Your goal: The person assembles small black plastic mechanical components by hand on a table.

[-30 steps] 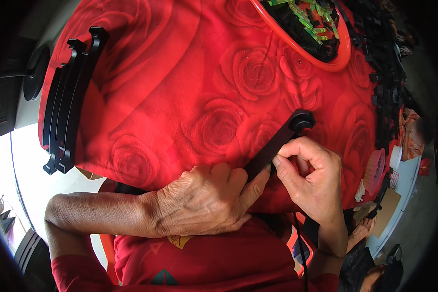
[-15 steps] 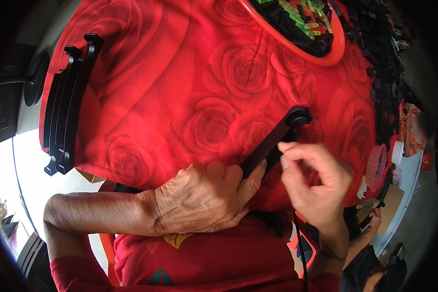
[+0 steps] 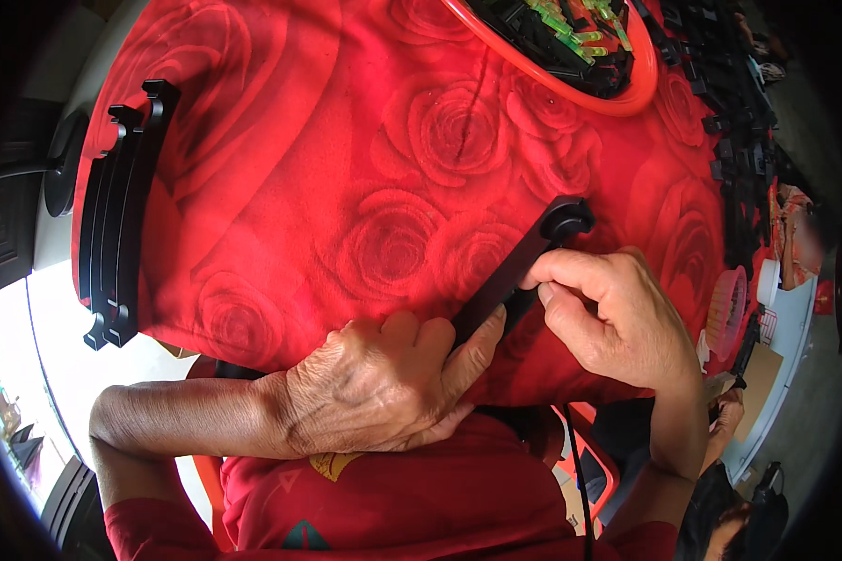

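A long black plastic bar (image 3: 507,273) with a curved, hooked end slants up to the right over the red table. My left hand (image 3: 384,383) is closed round its lower part, thumb along the near side, hiding that end. At the bar's upper part, just below the hook, my right hand (image 3: 617,313) has its index finger and thumb brought together against the near edge. Whether a small piece sits between those fingertips cannot be made out.
Several similar black bars (image 3: 122,224) lie side by side at the table's left. An orange-red basin (image 3: 627,101) holds black parts and green-yellow pieces at the back. More black parts (image 3: 734,159) line the right edge, near a pink basket (image 3: 725,313). Another person's hand (image 3: 726,421) shows at right.
My right hand, earlier held off the bar in a pinch, has come up against its edge near the hook. My left hand keeps its hold. The whole view has shifted slightly.
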{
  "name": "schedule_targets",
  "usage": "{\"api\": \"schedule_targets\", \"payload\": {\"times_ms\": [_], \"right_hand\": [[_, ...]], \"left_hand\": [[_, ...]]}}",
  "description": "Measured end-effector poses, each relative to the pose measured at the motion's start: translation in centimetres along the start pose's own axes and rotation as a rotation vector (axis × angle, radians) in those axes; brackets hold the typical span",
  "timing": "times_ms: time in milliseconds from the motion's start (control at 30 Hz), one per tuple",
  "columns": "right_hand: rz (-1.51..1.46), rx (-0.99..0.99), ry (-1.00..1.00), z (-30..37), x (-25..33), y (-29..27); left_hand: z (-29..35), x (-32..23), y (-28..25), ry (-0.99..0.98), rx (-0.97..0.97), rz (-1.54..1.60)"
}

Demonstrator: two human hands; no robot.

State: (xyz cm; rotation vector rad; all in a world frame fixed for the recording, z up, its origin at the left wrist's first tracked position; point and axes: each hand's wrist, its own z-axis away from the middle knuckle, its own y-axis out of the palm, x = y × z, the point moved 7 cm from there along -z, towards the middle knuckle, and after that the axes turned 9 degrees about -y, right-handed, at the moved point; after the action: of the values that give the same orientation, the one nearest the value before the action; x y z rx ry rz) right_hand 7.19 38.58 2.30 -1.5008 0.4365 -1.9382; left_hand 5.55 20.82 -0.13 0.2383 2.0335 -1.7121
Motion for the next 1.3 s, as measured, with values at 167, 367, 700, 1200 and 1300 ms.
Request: {"api": "schedule_targets", "payload": {"times_ms": [167,367,700,1200,1300], "right_hand": [[-0.267,0.007,0.12,0.6,-2.0,1.0],[-0.382,-0.03,0.104,1.6,-1.1,1.9],[-0.353,-0.12,0.134,5.2,-1.0,3.9],[0.35,-0.031,-0.459,0.7,1.0,-0.2],[0.326,0.143,-0.501,0.2,0.7,1.1]], "left_hand": [[-0.1,0.0,-0.1,-0.004,0.003,0.031],[0.5,-0.1,0.0,0.032,0.028,0.003],[0.8,-0.7,-0.4,0.068,0.099,0.019],[0.6,-0.7,-1.2,0.062,0.084,-0.041],[0.5,0.0,-1.3,0.064,0.052,0.005]]}}
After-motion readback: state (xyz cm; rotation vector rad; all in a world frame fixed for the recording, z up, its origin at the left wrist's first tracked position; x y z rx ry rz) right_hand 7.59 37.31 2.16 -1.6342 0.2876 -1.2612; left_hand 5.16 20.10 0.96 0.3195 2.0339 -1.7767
